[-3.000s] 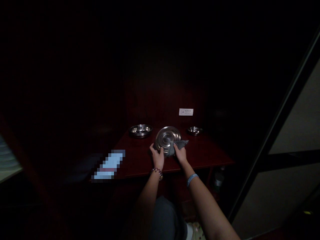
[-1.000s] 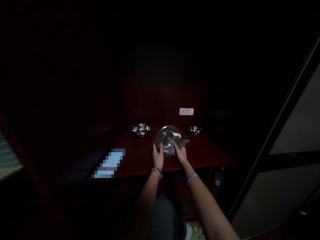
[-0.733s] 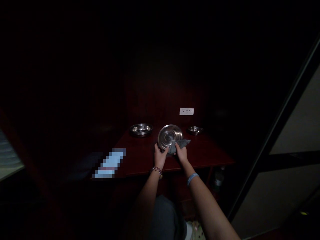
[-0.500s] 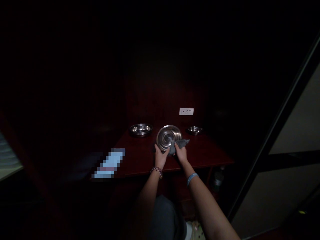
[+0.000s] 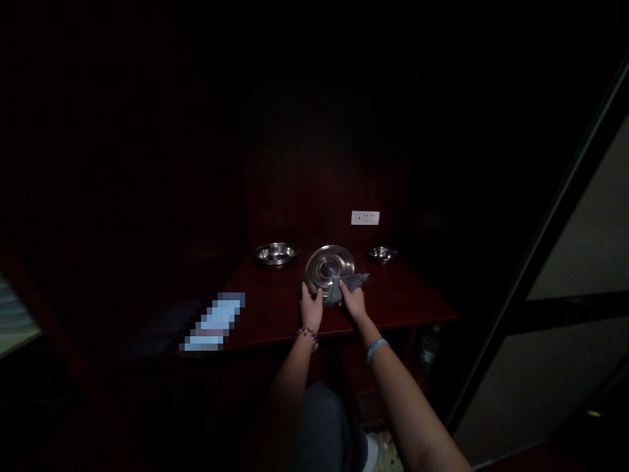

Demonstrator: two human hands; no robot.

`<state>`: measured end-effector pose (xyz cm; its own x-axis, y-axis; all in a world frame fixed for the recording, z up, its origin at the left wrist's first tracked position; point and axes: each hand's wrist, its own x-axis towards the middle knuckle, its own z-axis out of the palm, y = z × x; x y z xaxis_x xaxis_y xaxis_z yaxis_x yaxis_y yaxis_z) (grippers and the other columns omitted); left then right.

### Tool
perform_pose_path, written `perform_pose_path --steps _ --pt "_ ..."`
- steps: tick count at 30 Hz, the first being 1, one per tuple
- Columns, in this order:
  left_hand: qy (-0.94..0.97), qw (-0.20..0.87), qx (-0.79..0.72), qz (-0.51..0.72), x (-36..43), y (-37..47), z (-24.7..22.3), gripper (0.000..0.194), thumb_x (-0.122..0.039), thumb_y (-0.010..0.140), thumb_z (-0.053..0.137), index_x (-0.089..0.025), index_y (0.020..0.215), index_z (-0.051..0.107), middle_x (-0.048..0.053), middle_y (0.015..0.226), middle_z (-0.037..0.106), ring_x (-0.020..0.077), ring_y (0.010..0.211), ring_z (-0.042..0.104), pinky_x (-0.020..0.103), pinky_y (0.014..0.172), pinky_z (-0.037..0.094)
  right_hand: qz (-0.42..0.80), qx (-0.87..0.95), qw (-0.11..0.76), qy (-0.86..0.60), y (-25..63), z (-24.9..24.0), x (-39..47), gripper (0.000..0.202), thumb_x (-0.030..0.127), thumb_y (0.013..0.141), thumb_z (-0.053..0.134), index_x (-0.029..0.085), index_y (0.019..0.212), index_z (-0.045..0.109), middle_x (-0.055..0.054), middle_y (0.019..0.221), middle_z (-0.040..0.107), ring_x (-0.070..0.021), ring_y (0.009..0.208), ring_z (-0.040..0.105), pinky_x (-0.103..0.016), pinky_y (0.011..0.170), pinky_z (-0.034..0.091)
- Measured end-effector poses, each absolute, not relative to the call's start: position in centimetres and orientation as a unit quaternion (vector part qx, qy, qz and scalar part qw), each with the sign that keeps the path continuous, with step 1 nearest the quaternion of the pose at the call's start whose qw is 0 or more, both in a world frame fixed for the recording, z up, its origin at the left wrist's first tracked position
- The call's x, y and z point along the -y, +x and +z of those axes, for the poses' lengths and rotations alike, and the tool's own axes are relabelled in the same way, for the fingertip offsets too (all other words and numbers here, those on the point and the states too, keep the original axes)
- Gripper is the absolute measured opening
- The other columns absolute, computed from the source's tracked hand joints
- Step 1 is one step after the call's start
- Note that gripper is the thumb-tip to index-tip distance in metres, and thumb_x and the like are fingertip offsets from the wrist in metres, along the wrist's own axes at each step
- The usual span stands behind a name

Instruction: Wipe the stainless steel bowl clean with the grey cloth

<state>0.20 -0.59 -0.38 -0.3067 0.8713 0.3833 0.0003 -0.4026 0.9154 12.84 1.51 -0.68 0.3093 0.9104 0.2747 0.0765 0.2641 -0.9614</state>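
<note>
A round, shiny steel plate point(image 5: 328, 265) is held tilted above the dark red table, its ringed face turned toward me. My left hand point(image 5: 311, 311) grips its lower left rim, thumb on the front and fingers behind. With my right hand point(image 5: 354, 300) I pinch a grey cloth point(image 5: 334, 292) against the plate's lower right edge; one corner of the cloth sticks out to the right. The fingers under the cloth are hidden.
On the table point(image 5: 275, 314), a steel bowl point(image 5: 276, 255) stands back left and a smaller steel bowl point(image 5: 382, 255) back right. A white socket panel point(image 5: 365, 217) is on the wall behind. Below the tabletop at right stands a bottle point(image 5: 428, 351).
My left thumb has shifted slightly left along the rim, away from the cloth. Both hands still hold the plate and cloth, and the view has moved a little.
</note>
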Motion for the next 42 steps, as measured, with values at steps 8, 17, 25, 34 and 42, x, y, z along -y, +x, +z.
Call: perform_pose_path --steps 8,17,25,34,42 --pt "0.475 0.299 -0.447 0.697 -0.1 0.1 -0.9 0.040 -0.034 0.087 0.055 -0.015 0.122 0.057 0.011 0.111 0.071 0.0179 0.097 0.068 0.028 0.087 0.052 0.316 0.494 0.616 -0.527 12.9 -0.8 -1.5 0.035 0.044 0.085 0.059 0.012 0.094 0.066 -0.010 0.076 0.073 -0.0154 0.045 0.063 -0.022 0.041 0.049" --pt "0.481 0.261 -0.460 0.699 0.0 0.0 -0.8 0.036 -0.042 0.091 0.048 -0.015 0.111 0.061 0.013 0.107 0.071 0.0189 0.093 0.068 0.028 0.084 0.051 0.319 0.494 0.620 -0.519 12.9 -0.9 -1.6 0.034 0.044 0.083 0.060 0.012 0.090 0.067 -0.010 0.075 0.073 -0.0153 0.044 0.063 -0.022 0.040 0.048" --pt "0.481 0.260 -0.460 0.699 0.1 -0.1 -0.7 0.034 -0.042 0.091 0.049 -0.017 0.109 0.062 0.012 0.102 0.072 0.0190 0.089 0.068 0.029 0.081 0.052 0.314 0.500 0.618 -0.519 12.8 -0.8 -1.5 0.034 0.045 0.083 0.061 0.012 0.089 0.067 -0.009 0.074 0.073 -0.0140 0.043 0.061 -0.021 0.039 0.047" --pt "0.478 0.306 -0.440 0.695 -0.6 -0.4 -1.2 0.039 -0.031 0.084 0.061 -0.018 0.120 0.057 0.010 0.114 0.070 0.0191 0.102 0.067 0.031 0.092 0.051 0.296 0.503 0.611 -0.535 12.7 -0.9 -1.6 0.032 0.043 0.085 0.058 0.014 0.090 0.068 -0.009 0.079 0.074 -0.0158 0.053 0.066 -0.022 0.048 0.050" --pt "0.505 0.358 -0.470 0.629 -0.6 -1.3 -0.5 0.065 -0.020 0.072 0.074 -0.016 0.132 0.048 0.016 0.121 0.067 0.0249 0.112 0.064 0.038 0.098 0.050 0.315 0.483 0.625 -0.527 12.6 -0.3 -1.5 0.037 0.043 0.085 0.058 0.011 0.100 0.070 -0.011 0.090 0.076 -0.0195 0.067 0.071 -0.024 0.056 0.054"
